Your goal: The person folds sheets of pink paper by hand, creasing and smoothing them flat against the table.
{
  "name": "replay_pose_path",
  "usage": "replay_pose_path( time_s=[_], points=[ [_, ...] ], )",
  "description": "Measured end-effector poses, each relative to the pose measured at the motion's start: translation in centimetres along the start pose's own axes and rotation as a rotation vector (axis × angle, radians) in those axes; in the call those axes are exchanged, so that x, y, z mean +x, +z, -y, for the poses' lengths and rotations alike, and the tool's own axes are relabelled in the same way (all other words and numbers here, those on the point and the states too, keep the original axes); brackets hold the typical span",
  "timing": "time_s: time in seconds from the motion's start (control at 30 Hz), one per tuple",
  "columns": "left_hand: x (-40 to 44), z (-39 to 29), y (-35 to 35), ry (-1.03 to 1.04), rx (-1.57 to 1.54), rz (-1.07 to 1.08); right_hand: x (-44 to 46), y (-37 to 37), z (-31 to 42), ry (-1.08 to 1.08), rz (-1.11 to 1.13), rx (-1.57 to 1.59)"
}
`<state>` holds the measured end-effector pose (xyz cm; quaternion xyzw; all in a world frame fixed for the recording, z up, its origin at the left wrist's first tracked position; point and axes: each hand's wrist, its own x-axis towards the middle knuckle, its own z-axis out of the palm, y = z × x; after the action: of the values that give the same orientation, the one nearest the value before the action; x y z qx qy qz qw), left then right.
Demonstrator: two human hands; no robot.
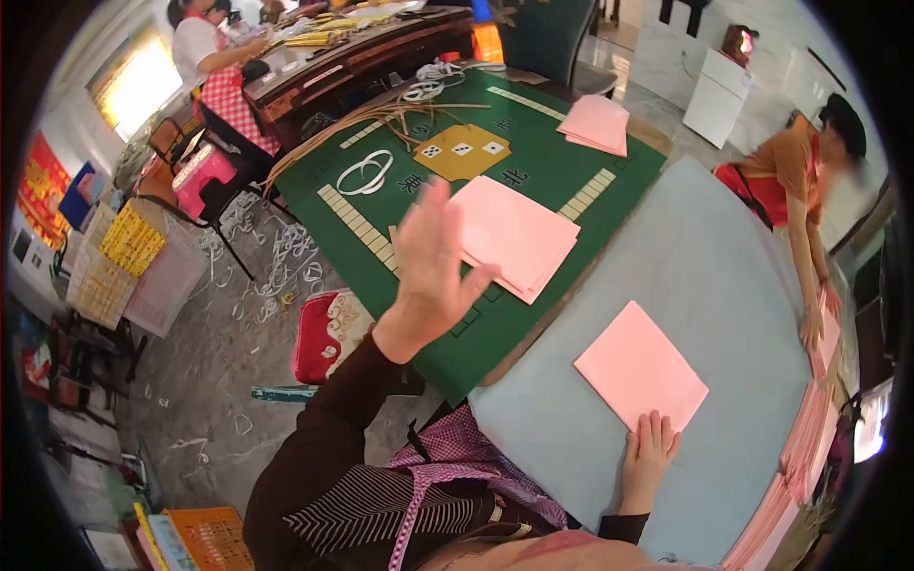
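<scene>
On the grey-blue table cover (pixel 543 409), a folded pink sheet (pixel 640 366) lies flat, and my right hand (pixel 651 445) rests on its near edge with the fingers laid out. My left hand (pixel 433 266) is raised, slightly blurred, with the thumb apart from the fingers and nothing held. Beside it, overlapping in view, is a small stack of pink sheets (pixel 519 238) on the green mat (pixel 457 357). Whether the left thumb touches that stack I cannot tell. Another pink stack (pixel 595 124) lies at the mat's far right corner.
A co-worker (pixel 795 171) at the right handles pink sheets near a long pink pile (pixel 804 447). Another person (pixel 224 76) stands at the back bench. White loops (pixel 366 173) lie on the mat; a red chair (pixel 328 333) stands at left.
</scene>
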<state>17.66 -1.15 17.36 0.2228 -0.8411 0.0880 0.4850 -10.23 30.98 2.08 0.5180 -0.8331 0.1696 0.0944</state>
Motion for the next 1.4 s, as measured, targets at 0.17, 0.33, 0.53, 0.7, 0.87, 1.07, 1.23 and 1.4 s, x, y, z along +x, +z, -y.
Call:
replay_pose_path(
  time_s=[0.17,0.33,0.53,0.7,0.87,1.07,1.23,1.4],
  points=[
    [3.8,-4.0,-3.9,0.129,-0.175,-0.293,0.1,-0.5,0.4,-0.023,-0.025,-0.024],
    [2.9,-8.1,-2.6,0.525,-0.515,0.171,0.3,-0.9,0.4,-0.038,-0.069,-0.030],
    [-5.3,-11.3,10.0,0.282,-0.507,0.378,0.9,-1.1,0.2,-0.126,-0.086,-0.046],
    [-8.3,-13.8,13.9,0.414,-0.436,0.505,1.3,-1.2,0.1,-0.157,-0.089,-0.054],
    [-9.0,-14.7,16.8,0.478,-0.377,0.310,1.4,-0.6,0.0,-0.171,-0.128,-0.058],
    [-9.3,-14.5,17.3,0.446,-0.460,0.473,1.4,-0.6,0.2,-0.143,-0.122,-0.063],
    [-8.7,-14.6,17.4,0.464,-0.513,0.377,0.5,-1.6,-0.1,-0.002,-0.104,-0.058],
    [-8.8,-14.6,16.8,0.420,-0.536,0.431,-0.7,-2.8,-1.1,0.029,-0.121,-0.140]
  ],
)
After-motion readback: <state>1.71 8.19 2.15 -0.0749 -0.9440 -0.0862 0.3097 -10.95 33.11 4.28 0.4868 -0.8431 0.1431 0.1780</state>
